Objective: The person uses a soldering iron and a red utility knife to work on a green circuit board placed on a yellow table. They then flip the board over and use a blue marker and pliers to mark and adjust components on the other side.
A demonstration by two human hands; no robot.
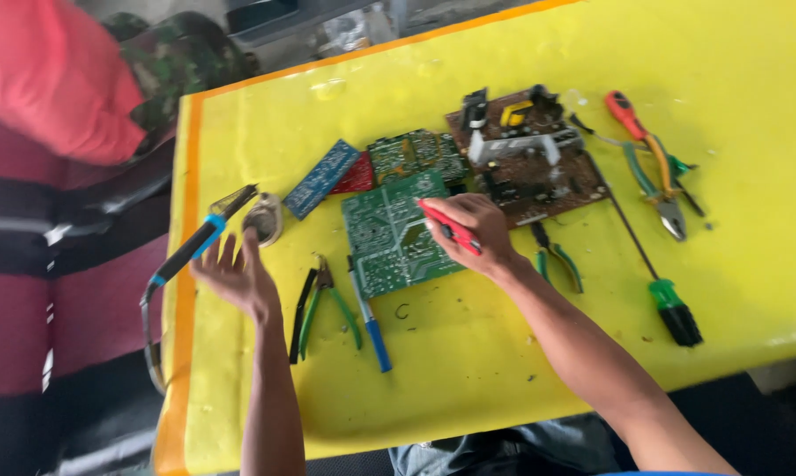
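Two hands worked over the yellow surface (504,370). The right hand (470,231) was closed around a slim red-handled tool (449,227) and rested on the large green circuit board (389,238), which lay flat near the middle of the surface. The left hand (238,275) was spread wide and held nothing; it hovered just beside the small round metal tin (265,217) and the blue-and-black soldering iron (200,240) at the left edge. Green-handled pliers (323,304) and a blue pen-shaped tool (370,322) lay in front of the board. A brown circuit board with bulky parts (530,159) lay behind it, touching. As I judged it, the work on the green board was only in progress: the iron was not yet picked up, and no loose removed part was clearly visible
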